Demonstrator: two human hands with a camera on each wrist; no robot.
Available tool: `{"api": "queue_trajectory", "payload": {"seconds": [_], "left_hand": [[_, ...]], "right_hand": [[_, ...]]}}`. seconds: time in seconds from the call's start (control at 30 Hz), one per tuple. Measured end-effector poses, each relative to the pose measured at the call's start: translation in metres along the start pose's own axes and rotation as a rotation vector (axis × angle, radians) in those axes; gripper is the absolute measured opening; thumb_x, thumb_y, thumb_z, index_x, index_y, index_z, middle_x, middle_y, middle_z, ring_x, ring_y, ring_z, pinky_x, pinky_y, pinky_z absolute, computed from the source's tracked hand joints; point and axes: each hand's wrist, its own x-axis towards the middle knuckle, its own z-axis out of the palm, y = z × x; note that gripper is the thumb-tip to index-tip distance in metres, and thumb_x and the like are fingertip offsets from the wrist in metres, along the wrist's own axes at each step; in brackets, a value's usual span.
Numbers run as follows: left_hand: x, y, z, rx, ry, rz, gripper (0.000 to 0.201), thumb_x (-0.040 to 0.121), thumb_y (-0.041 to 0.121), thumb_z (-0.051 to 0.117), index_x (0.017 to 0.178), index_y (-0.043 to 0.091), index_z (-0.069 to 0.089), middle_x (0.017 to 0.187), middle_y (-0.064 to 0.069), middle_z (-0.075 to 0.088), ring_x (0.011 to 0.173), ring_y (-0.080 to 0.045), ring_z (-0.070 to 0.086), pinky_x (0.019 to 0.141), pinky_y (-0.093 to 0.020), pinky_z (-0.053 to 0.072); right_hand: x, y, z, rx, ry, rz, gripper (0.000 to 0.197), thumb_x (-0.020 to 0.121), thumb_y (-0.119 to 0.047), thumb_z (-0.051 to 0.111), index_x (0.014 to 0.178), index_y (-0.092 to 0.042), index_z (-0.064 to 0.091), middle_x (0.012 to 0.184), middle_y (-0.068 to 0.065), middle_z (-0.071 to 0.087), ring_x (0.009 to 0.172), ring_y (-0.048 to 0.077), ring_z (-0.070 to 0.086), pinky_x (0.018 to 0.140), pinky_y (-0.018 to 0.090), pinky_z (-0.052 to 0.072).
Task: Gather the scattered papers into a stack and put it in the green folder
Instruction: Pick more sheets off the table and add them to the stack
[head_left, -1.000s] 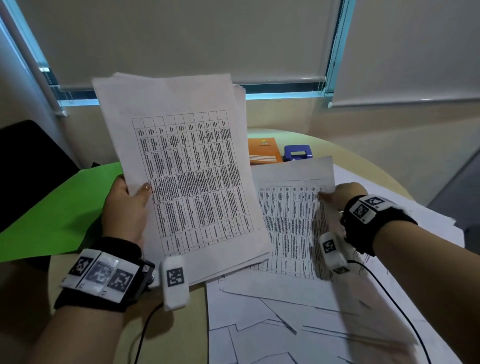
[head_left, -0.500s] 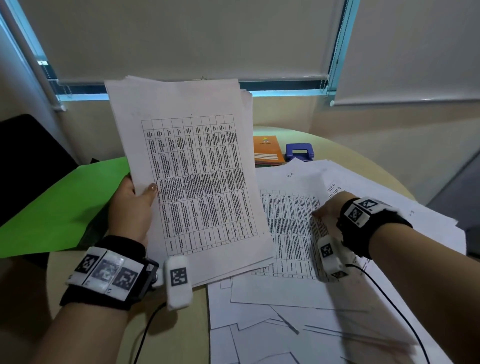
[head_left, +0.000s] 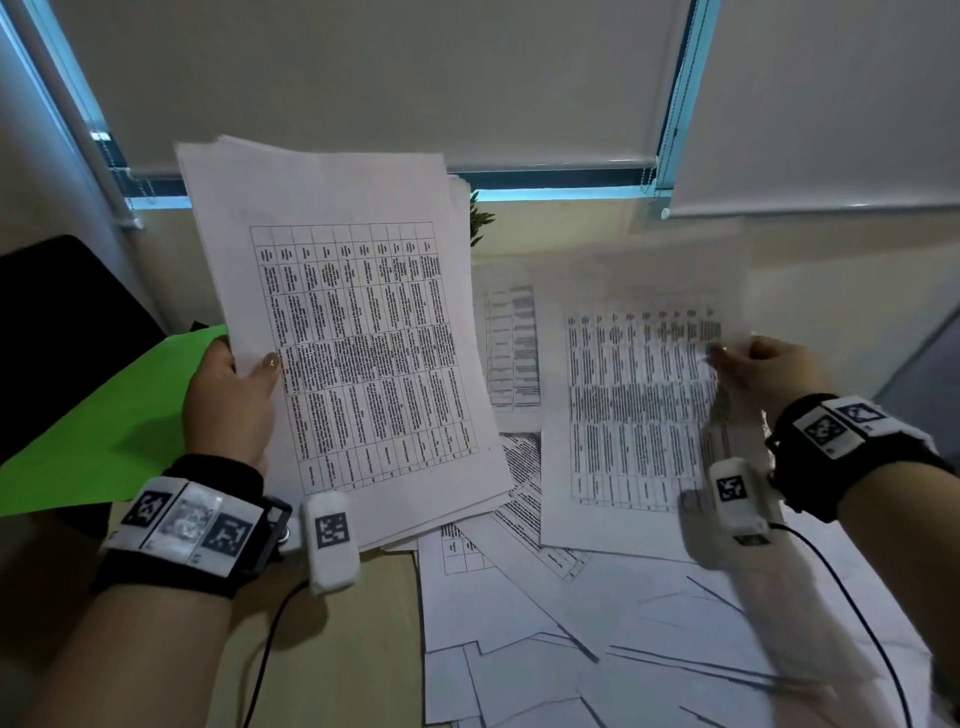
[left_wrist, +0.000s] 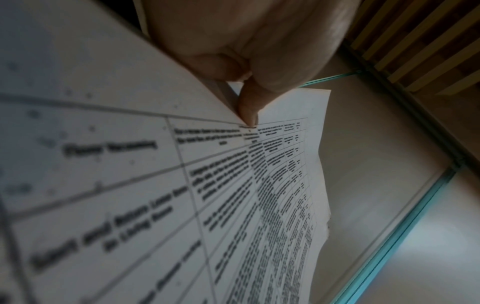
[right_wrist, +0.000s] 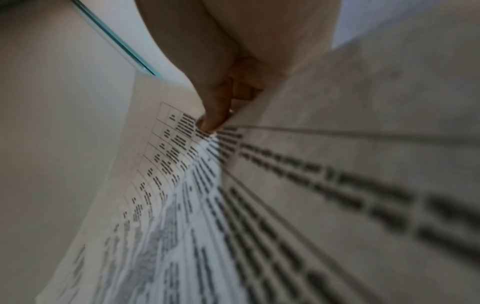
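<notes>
My left hand (head_left: 228, 395) grips a thick stack of printed papers (head_left: 353, 338) by its left edge and holds it upright above the table; in the left wrist view the thumb (left_wrist: 246, 111) presses on the top sheet of the stack (left_wrist: 155, 185). My right hand (head_left: 753, 369) pinches a single printed sheet (head_left: 639, 405) by its right edge, lifted off the table and blurred. In the right wrist view the thumb (right_wrist: 213, 121) lies on that sheet (right_wrist: 207, 205). The green folder (head_left: 98, 426) lies at the left, partly behind the stack.
Several loose sheets (head_left: 597, 649) overlap on the round wooden table (head_left: 343, 649), front and right. A black chair (head_left: 57, 322) stands behind the folder. A small green plant (head_left: 480, 221) shows by the window sill. Closed roller blinds (head_left: 363, 73) fill the background.
My right hand has picked one sheet off the table pile and raised it up and to the right. The left hand's stack stays held up in about the same place.
</notes>
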Motion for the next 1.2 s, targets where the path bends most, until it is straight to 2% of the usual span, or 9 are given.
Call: {"api": "queue_trajectory", "payload": {"seconds": [0.07,0.2,0.43,0.6,0.7,0.8,0.9,1.07,1.2], "left_hand": [[0.001,0.004,-0.001,0.031,0.02,0.008,0.018,0.093,0.014,0.055,0.109,0.006,0.058,0.1,-0.004,0.061,0.091,-0.02,0.057,0.083,-0.032,0.043],[-0.001,0.012,0.001,0.068,0.03,0.022,0.02,0.094,0.013,0.054,0.111,0.003,0.057,0.105,-0.009,0.061,0.09,-0.018,0.054,0.078,-0.027,0.038],[-0.007,0.019,0.003,0.112,0.026,0.029,0.023,0.094,0.012,0.053,0.114,0.001,0.056,0.117,-0.017,0.063,0.091,-0.016,0.052,0.077,-0.025,0.036],[-0.01,0.021,0.004,0.122,0.025,0.021,0.024,0.095,0.011,0.053,0.116,0.001,0.056,0.118,-0.016,0.062,0.091,-0.016,0.052,0.077,-0.024,0.036],[-0.01,0.023,0.002,0.176,0.023,0.024,0.025,0.095,0.013,0.052,0.117,0.001,0.056,0.12,-0.016,0.062,0.093,-0.02,0.054,0.077,-0.023,0.034],[-0.012,0.025,0.003,0.211,0.016,0.036,0.026,0.095,0.013,0.051,0.118,0.0,0.055,0.122,-0.018,0.06,0.093,-0.019,0.052,0.073,-0.021,0.031],[-0.012,0.024,0.006,0.203,0.014,0.044,0.025,0.095,0.012,0.052,0.117,0.0,0.055,0.121,-0.018,0.061,0.09,-0.015,0.048,0.073,-0.022,0.032],[-0.01,0.021,0.006,0.175,0.026,0.039,0.024,0.095,0.014,0.053,0.116,0.001,0.055,0.118,-0.017,0.062,0.092,-0.018,0.052,0.078,-0.025,0.035],[-0.005,0.024,-0.001,0.128,0.057,0.034,0.026,0.094,0.015,0.054,0.118,0.005,0.057,0.119,-0.013,0.063,0.106,-0.028,0.059,0.083,-0.026,0.039]], "right_hand": [[-0.005,-0.005,-0.012,0.009,0.034,-0.009,0.029,0.086,-0.033,0.065,0.069,-0.01,0.062,0.032,-0.014,0.048,0.035,0.001,0.046,0.043,0.008,0.045],[-0.004,-0.007,-0.025,0.001,0.065,-0.095,0.041,0.089,-0.032,0.061,0.056,-0.012,0.046,0.026,-0.012,0.038,0.027,0.004,0.04,0.026,0.009,0.024],[-0.002,0.011,-0.018,-0.33,-0.149,-0.039,0.032,0.08,-0.048,0.067,0.086,-0.017,0.063,0.083,0.01,0.065,0.071,0.024,0.056,0.067,0.026,0.039],[-0.01,0.02,-0.008,-0.702,-0.371,0.096,0.075,0.079,-0.055,0.063,0.132,-0.005,0.046,0.133,0.014,0.052,0.12,0.029,0.051,0.091,0.03,0.039],[-0.007,0.022,-0.016,-0.742,-0.397,0.158,0.107,0.055,-0.062,0.072,0.139,-0.006,0.035,0.133,0.012,0.051,0.12,0.027,0.052,0.086,0.026,0.039],[-0.004,0.028,-0.028,-0.831,-0.459,0.164,0.128,0.032,-0.071,0.072,0.139,-0.011,0.034,0.102,0.005,0.057,0.102,0.023,0.056,0.081,0.026,0.041],[-0.003,0.03,-0.039,-0.9,-0.5,0.156,0.097,0.052,-0.054,0.083,0.131,-0.011,0.048,0.094,0.003,0.059,0.094,0.021,0.053,0.075,0.024,0.042],[-0.012,0.004,-0.051,-1.292,-0.504,-0.027,0.062,0.08,-0.065,0.054,0.119,-0.017,0.062,0.119,0.0,0.062,0.104,0.016,0.055,0.091,0.022,0.042],[-0.001,-0.012,-0.063,-1.088,-0.321,-0.165,0.03,0.09,-0.045,0.055,0.093,-0.016,0.062,0.104,0.008,0.063,0.087,0.023,0.052,0.076,0.026,0.036]]}}
